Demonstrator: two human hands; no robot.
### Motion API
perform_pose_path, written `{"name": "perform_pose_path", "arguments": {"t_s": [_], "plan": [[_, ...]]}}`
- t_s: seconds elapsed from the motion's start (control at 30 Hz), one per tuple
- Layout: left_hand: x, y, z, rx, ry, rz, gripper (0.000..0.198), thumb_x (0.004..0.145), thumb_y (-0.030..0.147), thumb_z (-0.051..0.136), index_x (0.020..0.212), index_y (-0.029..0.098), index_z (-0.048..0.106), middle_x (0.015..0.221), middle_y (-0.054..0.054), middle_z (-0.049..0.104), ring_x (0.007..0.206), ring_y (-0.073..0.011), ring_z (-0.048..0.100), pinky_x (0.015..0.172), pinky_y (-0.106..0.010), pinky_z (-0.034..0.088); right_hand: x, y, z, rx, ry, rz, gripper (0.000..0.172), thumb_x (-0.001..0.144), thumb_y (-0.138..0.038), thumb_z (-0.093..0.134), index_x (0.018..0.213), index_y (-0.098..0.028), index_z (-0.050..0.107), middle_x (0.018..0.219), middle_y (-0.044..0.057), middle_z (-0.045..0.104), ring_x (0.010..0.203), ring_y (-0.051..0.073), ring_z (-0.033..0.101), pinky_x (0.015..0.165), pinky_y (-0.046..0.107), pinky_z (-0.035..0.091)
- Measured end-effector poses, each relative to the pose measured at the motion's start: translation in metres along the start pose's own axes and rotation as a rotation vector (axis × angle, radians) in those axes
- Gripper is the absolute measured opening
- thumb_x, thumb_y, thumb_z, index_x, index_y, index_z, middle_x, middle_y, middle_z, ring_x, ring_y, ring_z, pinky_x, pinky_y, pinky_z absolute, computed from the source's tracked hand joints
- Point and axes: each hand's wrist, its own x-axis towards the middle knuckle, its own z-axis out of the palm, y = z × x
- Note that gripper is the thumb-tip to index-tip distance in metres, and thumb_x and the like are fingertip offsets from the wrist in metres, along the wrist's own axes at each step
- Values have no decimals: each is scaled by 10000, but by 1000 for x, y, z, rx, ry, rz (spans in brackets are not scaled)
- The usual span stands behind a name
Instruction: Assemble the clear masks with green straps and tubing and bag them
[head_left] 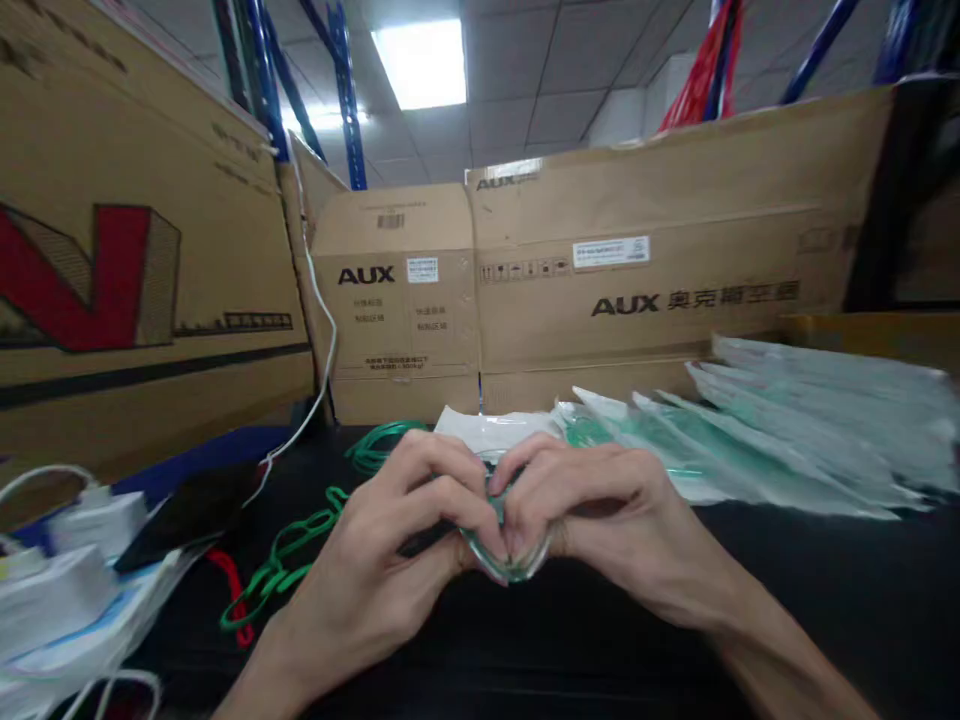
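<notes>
My left hand [390,530] and my right hand [600,510] meet at the middle of a black table [825,600]. Both are curled, fingertips pressed together, around a small clear plastic piece with a green tint [510,560]. Most of that piece is hidden behind my fingers. Green tubing [289,565] trails from beside my left hand to the left, with a coil of it [379,445] just beyond my fingers. A white packet [487,428] lies right behind my hands.
Several clear packets with green contents [750,440] fan out at the right. Large AUX cardboard boxes [600,290] wall in the back and left. White boxes and paper [67,580], a black phone-like object [191,515], a red cord [229,585] and a white cable [319,330] sit left.
</notes>
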Motion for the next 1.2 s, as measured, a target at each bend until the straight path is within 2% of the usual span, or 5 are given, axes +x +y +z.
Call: {"name": "perform_pose_path", "arguments": {"t_s": [0.2,0.37,0.67,0.93,1.2], "plan": [[4,2,-1,16,-26,41,144,917,91,650,855,221,665,904,-30,615,968,-175,589,888,-308,502,3,-4,0,39,-67,69,135,882,-185,744,752,-159,765,762,34,740,864,174,685,917,345,514],[3,-1,-3,-21,9,49,110,919,112,660,894,219,659,885,-19,628,919,-161,603,906,-316,509,3,-5,3,85,-11,174,55,811,-140,807,820,-185,778,814,11,738,845,152,671,867,296,515],[-2,-5,-3,-66,31,29,102,917,124,664,937,222,647,929,-37,635,952,-184,609,880,-340,523,4,-6,2,60,11,177,88,832,-119,781,862,-200,799,854,3,760,899,156,676,896,295,507],[0,2,1,62,42,51,247,833,71,743,993,201,607,961,-28,637,967,-177,607,863,-326,518,3,-7,0,-17,14,166,68,864,-105,741,834,-151,783,832,27,739,847,160,664,818,294,512],[1,-5,-2,-83,-51,-25,104,883,132,717,858,212,656,939,-18,619,928,-149,615,867,-290,515,3,-2,0,-24,-55,125,101,877,-84,715,817,-125,784,799,54,738,830,176,664,832,324,509]]}}
